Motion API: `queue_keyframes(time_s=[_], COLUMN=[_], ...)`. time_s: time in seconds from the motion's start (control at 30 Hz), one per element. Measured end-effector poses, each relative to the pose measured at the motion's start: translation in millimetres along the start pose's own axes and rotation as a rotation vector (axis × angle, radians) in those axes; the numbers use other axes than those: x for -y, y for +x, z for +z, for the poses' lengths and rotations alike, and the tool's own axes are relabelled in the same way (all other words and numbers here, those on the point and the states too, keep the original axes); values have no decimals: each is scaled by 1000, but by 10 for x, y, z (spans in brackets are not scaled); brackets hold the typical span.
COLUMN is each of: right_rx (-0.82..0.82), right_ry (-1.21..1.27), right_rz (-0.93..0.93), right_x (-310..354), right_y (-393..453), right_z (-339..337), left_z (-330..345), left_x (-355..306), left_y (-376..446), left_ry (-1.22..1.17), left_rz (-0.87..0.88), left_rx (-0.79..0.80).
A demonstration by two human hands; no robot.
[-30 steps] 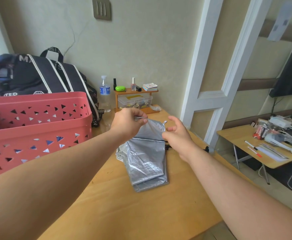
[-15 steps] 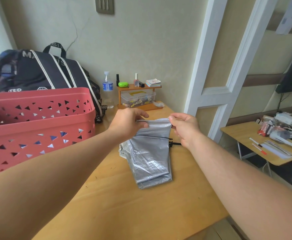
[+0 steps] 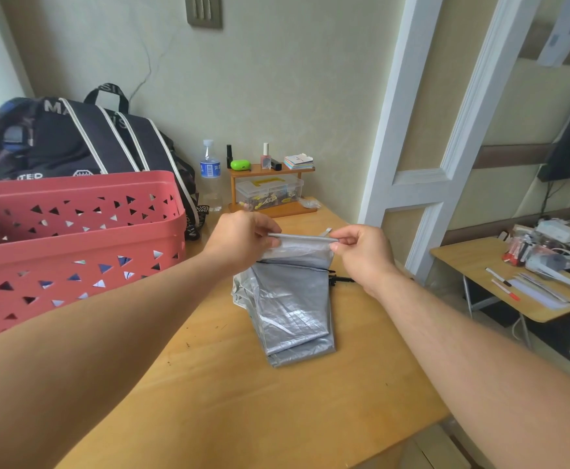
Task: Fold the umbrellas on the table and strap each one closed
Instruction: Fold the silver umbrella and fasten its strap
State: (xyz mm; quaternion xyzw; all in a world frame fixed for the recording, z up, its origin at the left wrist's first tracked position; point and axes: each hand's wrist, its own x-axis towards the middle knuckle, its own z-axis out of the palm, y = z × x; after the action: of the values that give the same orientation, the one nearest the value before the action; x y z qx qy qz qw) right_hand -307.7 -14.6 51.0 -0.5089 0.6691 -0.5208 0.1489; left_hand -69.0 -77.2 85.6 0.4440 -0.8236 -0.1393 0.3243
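A collapsed silver umbrella (image 3: 290,309) lies on the wooden table (image 3: 243,401), its canopy flattened into folds that point toward me. My left hand (image 3: 239,242) pinches the left end of the canopy's far edge. My right hand (image 3: 361,252) pinches the right end, so the edge is stretched taut and lifted between them. A small light strap tab (image 3: 327,231) sticks up by my right fingers. A black part of the umbrella (image 3: 339,280) pokes out to the right under my right wrist.
A red perforated basket (image 3: 74,238) stands on the table's left, with a black duffel bag (image 3: 84,140) behind it. A water bottle (image 3: 210,174) and a small wooden shelf (image 3: 270,187) stand at the wall. A second low table (image 3: 520,282) with clutter is at the right.
My right hand has closed from an open reach onto the canopy edge. Both hands have raised that edge and pulled it straight between them.
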Motion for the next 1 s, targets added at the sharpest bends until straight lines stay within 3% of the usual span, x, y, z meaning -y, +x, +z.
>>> queue_keyframes(time_s=[0.23, 0.4, 0.5, 0.57, 0.7, 0.77, 0.87, 1.0], right_rx=[182, 159, 149, 203, 321, 370, 430, 557], right_ry=[-327, -673, -740, -789, -861, -840, -794, -726], right_rz=[-223, -598, -826, -857, -850, -857, -856, -675], right_x=[100, 13, -241, -384, -499, -505, -501, -505], right_y=[-117, -306, -566, -708, -851, -885, -887, -935], right_z=[-27, -16, 31, 77, 124, 124, 110, 56], left_z=[-9, -77, -70, -13, 222, 411, 716, 1009], left_x=[-43, -43, 6, -10, -118, -138, -58, 82], left_y=[-55, -240, -336, -377, -339, -306, -310, -406], left_ry=[-68, -39, 29, 149, 265, 293, 305, 377], left_rz=[-10, 11, -28, -44, 2, 51, -9, 12], left_rx=[21, 207, 459, 560, 353, 378, 452, 371])
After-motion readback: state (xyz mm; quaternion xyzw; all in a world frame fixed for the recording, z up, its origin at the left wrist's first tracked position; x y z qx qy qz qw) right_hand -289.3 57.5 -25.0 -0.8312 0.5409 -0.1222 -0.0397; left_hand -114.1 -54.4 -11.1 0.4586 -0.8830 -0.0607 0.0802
